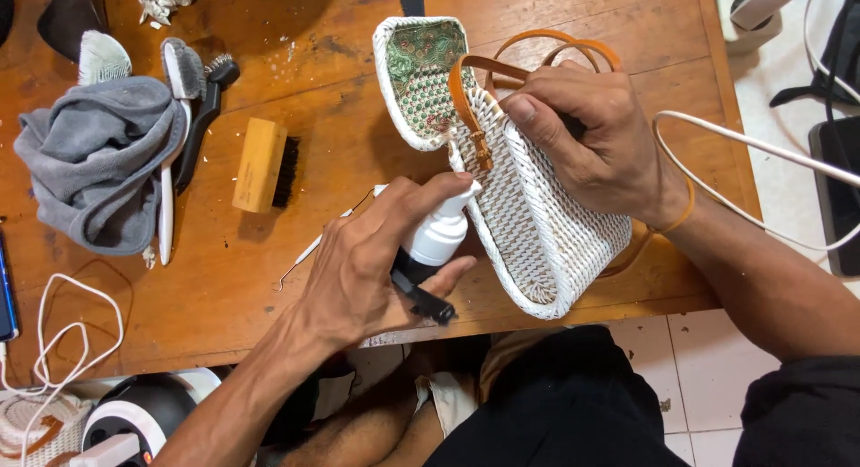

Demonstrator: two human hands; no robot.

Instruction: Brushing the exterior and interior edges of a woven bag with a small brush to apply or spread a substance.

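Both your hands are engaged: left hand (372,270) fingers curled around a white spray bottle (436,238), right hand (591,140) gripping the open white woven bag (537,216), green lining showing, at table's (340,144) near edge.

Grey cloth (94,158), wooden brush (262,165), white cable (743,149)

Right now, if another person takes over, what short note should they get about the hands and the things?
Left hand: holds a white spray bottle, nozzle pointing at the bag.
Right hand: grips the white woven bag near its top, steadying it on the wooden table.
Bag: flap open, green lining showing, brown strap across it.
Nearby: wooden brush, grey cloth, more brushes.
Whether spraying is done or left cannot be told.
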